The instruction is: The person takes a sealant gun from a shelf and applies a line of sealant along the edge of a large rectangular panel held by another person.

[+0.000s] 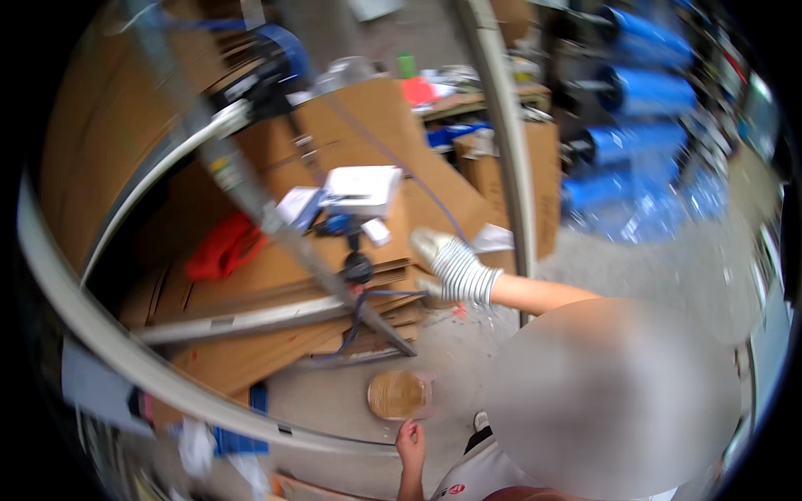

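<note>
My right hand, in a grey-and-white striped glove with pale fingers, reaches out to the left over flat brown cardboard. Its fingers and thumb stand apart, and I see nothing between them. Beside it lie a white box, a small white block and a black round part on a frame bar. Bare and low in the view, my left hand has curled fingers; whether they hold anything is too blurred to tell. Just beyond it sits a tan round thing with a pinkish rim.
A curved pale metal frame sweeps across the left, and an upright post stands beyond my right hand. Rolls of blue plastic film hang at the far right. Red cloth lies on the cardboard. A blue cord trails below.
</note>
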`<act>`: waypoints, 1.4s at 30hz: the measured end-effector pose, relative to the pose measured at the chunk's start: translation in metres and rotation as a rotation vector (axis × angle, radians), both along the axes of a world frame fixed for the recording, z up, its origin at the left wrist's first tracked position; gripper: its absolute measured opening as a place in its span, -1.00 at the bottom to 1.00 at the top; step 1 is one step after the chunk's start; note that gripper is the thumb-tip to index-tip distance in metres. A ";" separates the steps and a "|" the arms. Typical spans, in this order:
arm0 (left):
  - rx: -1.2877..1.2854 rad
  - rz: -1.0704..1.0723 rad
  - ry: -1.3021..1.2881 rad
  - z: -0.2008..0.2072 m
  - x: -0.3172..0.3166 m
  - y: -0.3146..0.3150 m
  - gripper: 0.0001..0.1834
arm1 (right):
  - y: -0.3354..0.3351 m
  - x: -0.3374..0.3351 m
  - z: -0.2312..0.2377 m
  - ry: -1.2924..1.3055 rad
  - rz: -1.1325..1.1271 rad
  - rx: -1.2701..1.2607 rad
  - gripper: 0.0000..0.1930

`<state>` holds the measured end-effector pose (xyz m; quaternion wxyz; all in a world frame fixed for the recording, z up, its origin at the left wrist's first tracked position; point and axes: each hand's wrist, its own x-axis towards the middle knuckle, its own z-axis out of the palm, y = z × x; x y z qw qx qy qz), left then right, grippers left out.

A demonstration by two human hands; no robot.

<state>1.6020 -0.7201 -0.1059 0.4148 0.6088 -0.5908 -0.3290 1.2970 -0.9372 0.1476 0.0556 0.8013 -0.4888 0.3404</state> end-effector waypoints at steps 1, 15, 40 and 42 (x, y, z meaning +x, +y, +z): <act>-0.014 -0.116 -0.015 0.001 -0.009 -0.016 -0.73 | 0.033 -0.015 -0.018 -0.003 0.039 0.085 -0.32; 0.138 -1.390 -0.493 -0.018 -0.348 -0.020 -0.62 | 0.689 -0.216 -0.268 -0.942 -1.751 1.289 -0.55; -0.104 -2.149 -0.704 -0.003 -0.990 0.181 -0.68 | 0.847 -0.815 -0.187 -0.737 -2.432 0.277 -0.57; -0.094 -2.241 -0.597 0.012 -1.058 0.215 -0.69 | 0.858 -0.834 -0.198 -0.626 -2.352 0.585 -0.59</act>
